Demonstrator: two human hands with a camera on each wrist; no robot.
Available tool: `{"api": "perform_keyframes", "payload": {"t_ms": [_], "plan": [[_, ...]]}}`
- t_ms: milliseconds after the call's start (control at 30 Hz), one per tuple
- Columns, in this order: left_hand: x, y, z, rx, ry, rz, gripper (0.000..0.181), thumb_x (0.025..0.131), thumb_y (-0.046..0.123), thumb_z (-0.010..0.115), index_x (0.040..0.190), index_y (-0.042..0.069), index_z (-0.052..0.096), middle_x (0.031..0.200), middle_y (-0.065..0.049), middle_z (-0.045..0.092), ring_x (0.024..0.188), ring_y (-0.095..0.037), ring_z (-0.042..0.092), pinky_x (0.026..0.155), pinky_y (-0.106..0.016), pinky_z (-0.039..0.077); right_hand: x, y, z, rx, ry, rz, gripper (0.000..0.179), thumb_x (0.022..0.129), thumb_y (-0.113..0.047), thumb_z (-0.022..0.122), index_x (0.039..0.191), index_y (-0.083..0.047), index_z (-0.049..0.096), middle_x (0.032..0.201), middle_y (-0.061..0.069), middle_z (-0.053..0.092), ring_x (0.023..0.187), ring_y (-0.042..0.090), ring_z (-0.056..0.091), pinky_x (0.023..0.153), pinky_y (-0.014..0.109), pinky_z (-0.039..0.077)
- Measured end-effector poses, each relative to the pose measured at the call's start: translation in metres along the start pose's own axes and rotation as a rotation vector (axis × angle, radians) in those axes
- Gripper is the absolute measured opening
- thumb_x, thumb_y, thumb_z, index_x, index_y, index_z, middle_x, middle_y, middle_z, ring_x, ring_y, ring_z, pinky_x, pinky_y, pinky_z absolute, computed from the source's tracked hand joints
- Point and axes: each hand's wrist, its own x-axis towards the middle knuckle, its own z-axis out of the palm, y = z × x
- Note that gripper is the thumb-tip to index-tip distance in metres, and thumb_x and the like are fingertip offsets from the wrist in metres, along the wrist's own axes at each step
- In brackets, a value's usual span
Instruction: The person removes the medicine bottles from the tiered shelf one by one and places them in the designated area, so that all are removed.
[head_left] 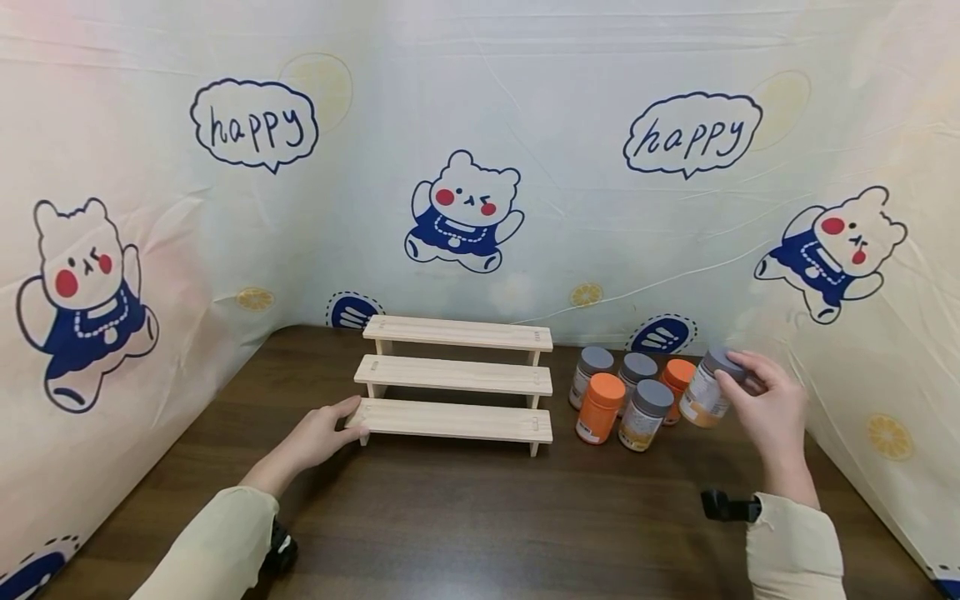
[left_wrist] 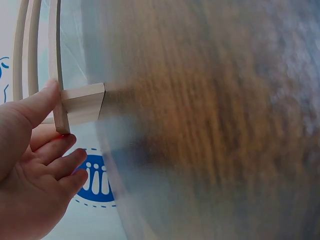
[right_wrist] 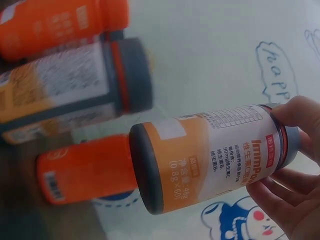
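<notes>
In the head view my right hand (head_left: pixel 768 404) grips a supplement bottle (head_left: pixel 705 396) by its grey cap and holds it tilted beside the others. The right wrist view shows the white and orange label of this bottle (right_wrist: pixel 210 155), with thumb and fingers around the cap end. My left hand (head_left: pixel 318 433) is at the left end of the lowest step of a three-tier wooden display rack (head_left: pixel 453 421). Seen from the left wrist, the thumb lies on the edge of that step (left_wrist: pixel 56 50) and the fingers curl at its end.
Right of the rack stand several bottles: orange ones (head_left: pixel 600 408) and grey-capped ones (head_left: pixel 647 417), close together. They stand on a dark wooden table (head_left: pixel 480 517). A printed cloth (head_left: pixel 465 83) with cartoon bears hangs around the back and sides.
</notes>
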Motion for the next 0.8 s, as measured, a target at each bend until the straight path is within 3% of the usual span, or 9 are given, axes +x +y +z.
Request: {"api": "perform_keyframes", "payload": {"t_ms": [67, 200, 333, 500, 800], "plan": [[0.000, 0.000, 0.000, 0.000, -0.002, -0.002, 0.065, 0.090, 0.029, 0.061, 0.135, -0.011, 0.037, 0.136, -0.029, 0.037, 0.122, -0.042, 0.038, 0.096, -0.053, 0.033, -0.001, 0.005, 0.000, -0.028, -0.028, 0.020, 0.032, 0.082, -0.010, 0.070, 0.111, 0.002, 0.065, 0.113, 0.009, 0.057, 0.090, 0.000, 0.052, 0.078, 0.009, 0.043], [0.001, 0.000, 0.000, -0.002, -0.007, -0.011, 0.065, 0.090, 0.030, 0.060, 0.136, -0.010, 0.036, 0.137, -0.029, 0.036, 0.122, -0.042, 0.037, 0.096, -0.053, 0.033, -0.004, 0.016, 0.001, -0.087, -0.123, 0.067, 0.038, 0.086, -0.019, 0.066, 0.117, 0.002, 0.061, 0.120, 0.016, 0.053, 0.100, 0.023, 0.055, 0.078, 0.016, 0.046], [0.001, 0.000, 0.000, -0.002, -0.011, -0.017, 0.066, 0.090, 0.030, 0.060, 0.136, -0.010, 0.036, 0.137, -0.029, 0.036, 0.122, -0.042, 0.037, 0.097, -0.053, 0.033, -0.006, 0.027, 0.002, -0.129, -0.229, 0.066, 0.041, 0.088, -0.023, 0.064, 0.119, 0.003, 0.058, 0.120, 0.022, 0.052, 0.103, 0.039, 0.054, 0.079, 0.033, 0.049], [0.001, 0.001, 0.000, -0.001, -0.010, -0.016, 0.065, 0.090, 0.029, 0.061, 0.136, -0.010, 0.036, 0.136, -0.029, 0.036, 0.122, -0.042, 0.038, 0.096, -0.053, 0.033, -0.007, 0.034, 0.004, -0.159, -0.353, 0.052, 0.043, 0.088, -0.022, 0.064, 0.120, 0.005, 0.055, 0.117, 0.029, 0.050, 0.100, 0.045, 0.054, 0.079, 0.051, 0.047], [0.000, 0.000, 0.000, 0.001, -0.002, -0.006, 0.065, 0.090, 0.029, 0.061, 0.135, -0.010, 0.036, 0.135, -0.029, 0.038, 0.120, -0.042, 0.040, 0.095, -0.054, 0.034, -0.004, 0.042, 0.006, -0.173, -0.468, 0.021, 0.045, 0.085, -0.019, 0.067, 0.121, 0.006, 0.054, 0.115, 0.032, 0.050, 0.096, 0.045, 0.057, 0.073, 0.050, 0.050]]}}
